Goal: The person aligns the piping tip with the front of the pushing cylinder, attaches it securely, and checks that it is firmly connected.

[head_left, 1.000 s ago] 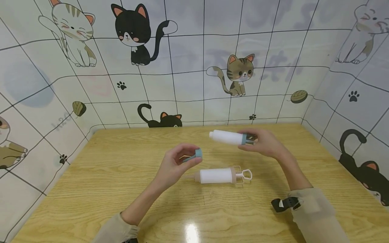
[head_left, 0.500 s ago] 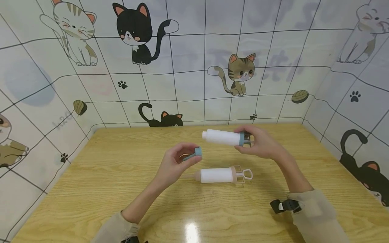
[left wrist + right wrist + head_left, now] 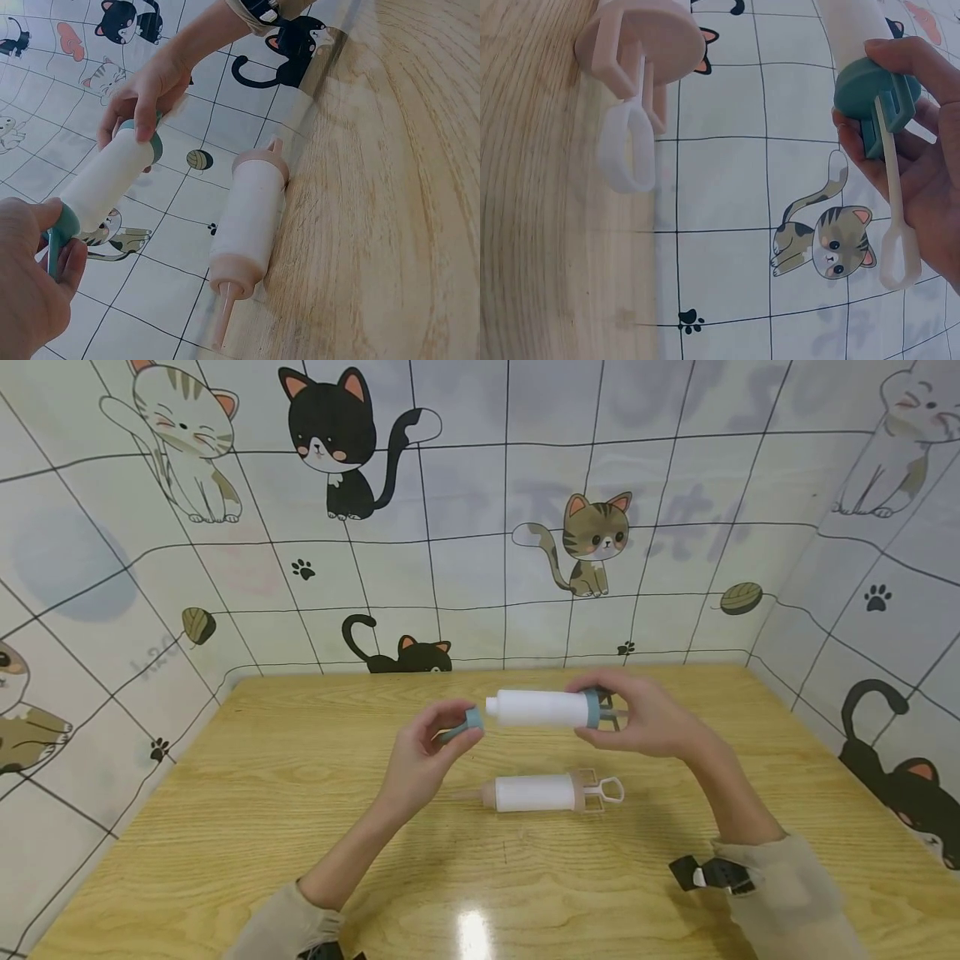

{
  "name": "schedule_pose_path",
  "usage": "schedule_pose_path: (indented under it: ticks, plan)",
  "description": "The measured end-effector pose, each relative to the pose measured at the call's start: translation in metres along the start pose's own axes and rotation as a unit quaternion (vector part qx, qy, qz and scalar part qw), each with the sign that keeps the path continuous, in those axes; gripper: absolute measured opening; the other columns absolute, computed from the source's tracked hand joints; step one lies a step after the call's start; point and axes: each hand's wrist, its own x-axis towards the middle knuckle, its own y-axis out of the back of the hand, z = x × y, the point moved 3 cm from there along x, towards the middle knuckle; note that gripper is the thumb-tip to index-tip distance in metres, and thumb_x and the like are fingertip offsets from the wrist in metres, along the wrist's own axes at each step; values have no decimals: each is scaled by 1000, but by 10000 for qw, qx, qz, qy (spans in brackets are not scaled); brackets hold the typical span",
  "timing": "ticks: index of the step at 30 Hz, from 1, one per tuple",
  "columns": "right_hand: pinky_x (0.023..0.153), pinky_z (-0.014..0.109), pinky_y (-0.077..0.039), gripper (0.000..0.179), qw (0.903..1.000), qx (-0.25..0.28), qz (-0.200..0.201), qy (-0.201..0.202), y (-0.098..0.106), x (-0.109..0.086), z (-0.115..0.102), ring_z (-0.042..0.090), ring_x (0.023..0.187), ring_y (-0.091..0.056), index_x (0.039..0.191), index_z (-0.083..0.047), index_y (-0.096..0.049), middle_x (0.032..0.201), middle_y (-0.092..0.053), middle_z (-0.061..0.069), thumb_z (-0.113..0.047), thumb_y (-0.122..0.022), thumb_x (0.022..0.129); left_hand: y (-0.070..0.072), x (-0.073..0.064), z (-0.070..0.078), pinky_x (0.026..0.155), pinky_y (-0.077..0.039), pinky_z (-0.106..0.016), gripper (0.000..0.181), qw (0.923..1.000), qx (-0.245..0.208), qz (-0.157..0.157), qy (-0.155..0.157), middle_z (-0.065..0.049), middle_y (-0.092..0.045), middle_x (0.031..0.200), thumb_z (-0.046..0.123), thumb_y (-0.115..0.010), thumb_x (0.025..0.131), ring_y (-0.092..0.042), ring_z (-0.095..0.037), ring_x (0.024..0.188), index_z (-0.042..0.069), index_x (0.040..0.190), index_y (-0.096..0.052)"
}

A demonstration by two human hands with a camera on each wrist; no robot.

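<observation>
In the head view my left hand (image 3: 420, 756) pinches a teal nozzle cap (image 3: 473, 718) with a thin spout that points back into the palm. My right hand (image 3: 647, 717) grips a white syringe (image 3: 540, 708) by its teal collar (image 3: 593, 708), holding it almost level above the table. The syringe's bare narrow tip faces the cap's mouth with hardly any gap; I cannot tell whether they touch. From the collar a white plunger rod ending in a loop handle (image 3: 901, 259) sticks out, seen in the right wrist view.
A second syringe (image 3: 535, 793), white with pinkish-beige ends, lies on the wooden table (image 3: 375, 893) just in front of both hands. Its spout points left and its loop handle right. A cat-patterned sheet (image 3: 465, 568) stands behind and beside the table.
The right hand has brought the white syringe left and slightly down, closing the space to the cap. The left hand has shifted a little left and up, still pinching the cap.
</observation>
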Motion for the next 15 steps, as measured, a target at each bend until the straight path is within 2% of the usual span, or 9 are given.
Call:
schedule_pose_path:
  ticks: [10, 15]
  plan:
    - [77, 35, -59, 45, 9996, 43, -33, 281, 0, 1, -15, 13, 95, -60, 120, -14, -65, 114, -66, -3, -6, -84, 80, 1, 1, 4, 94, -57, -34, 28, 9999, -71, -73, 29, -15, -63, 122, 0, -69, 95, -63, -27, 107, -1, 123, -63]
    - [77, 37, -60, 46, 9992, 138, -58, 382, 0, 0, -19, 15, 97, -60, 121, -14, -64, 116, -66, -2, -4, -84, 80, 2, 1, 6, 94, -57, -35, 28, 9999, -60, -97, 11, -16, -62, 123, -2, -68, 95, -64, -25, 108, -2, 122, -63]
